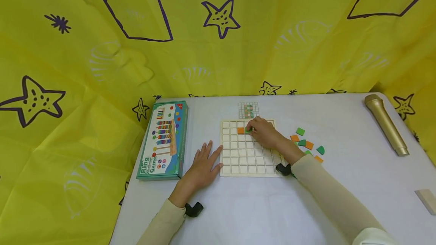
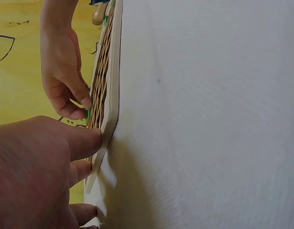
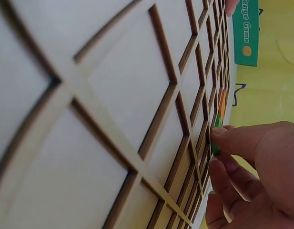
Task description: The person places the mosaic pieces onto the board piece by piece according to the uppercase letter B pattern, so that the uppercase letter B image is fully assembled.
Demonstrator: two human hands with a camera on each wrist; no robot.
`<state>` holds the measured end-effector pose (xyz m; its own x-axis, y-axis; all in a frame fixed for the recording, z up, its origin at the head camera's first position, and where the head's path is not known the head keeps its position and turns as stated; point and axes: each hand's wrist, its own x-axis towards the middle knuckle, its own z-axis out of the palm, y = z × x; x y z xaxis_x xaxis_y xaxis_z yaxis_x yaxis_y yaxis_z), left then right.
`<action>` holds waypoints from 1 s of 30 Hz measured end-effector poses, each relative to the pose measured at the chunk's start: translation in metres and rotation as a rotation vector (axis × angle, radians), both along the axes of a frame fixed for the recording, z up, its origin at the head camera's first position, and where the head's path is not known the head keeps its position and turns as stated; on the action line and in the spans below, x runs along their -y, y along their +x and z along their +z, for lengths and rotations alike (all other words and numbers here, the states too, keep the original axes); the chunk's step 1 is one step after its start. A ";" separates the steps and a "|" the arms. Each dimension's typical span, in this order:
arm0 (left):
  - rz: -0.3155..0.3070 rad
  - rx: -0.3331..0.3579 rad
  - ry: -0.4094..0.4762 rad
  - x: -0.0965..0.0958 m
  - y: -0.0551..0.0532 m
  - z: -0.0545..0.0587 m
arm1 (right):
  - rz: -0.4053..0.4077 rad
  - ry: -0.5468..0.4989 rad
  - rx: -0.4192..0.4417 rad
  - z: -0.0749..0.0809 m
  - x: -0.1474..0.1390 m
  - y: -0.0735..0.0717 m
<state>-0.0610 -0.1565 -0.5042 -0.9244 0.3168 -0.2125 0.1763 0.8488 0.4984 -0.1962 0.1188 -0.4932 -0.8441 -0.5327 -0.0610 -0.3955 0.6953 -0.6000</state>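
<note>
A pale wooden grid board lies on the white table. An orange square sits in one cell of its second row from the far edge. My right hand pinches a small green piece between thumb and fingers at the cell just right of the orange square. The fingers partly cover its shape. My left hand lies with spread, fairly straight fingers beside the board's left edge; in the left wrist view a fingertip touches that edge. Behind the board lies a small pattern card printed with a coloured grid.
Right of the board lie several loose green and orange pieces, among them a green square and a green quarter-round. A Ring Challenge Game box stands left. Farther right are a gold microphone and a wooden block.
</note>
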 end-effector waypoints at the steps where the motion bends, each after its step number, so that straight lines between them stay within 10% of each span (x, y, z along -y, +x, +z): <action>1: 0.000 0.001 -0.004 0.000 0.000 0.001 | 0.002 -0.002 -0.002 0.000 0.000 0.000; 19: -0.011 -0.005 -0.013 -0.001 0.001 0.001 | 0.015 0.026 -0.050 0.001 -0.013 0.000; 30: -0.005 -0.001 -0.008 -0.001 0.002 0.003 | -0.141 0.018 0.039 0.023 -0.070 0.004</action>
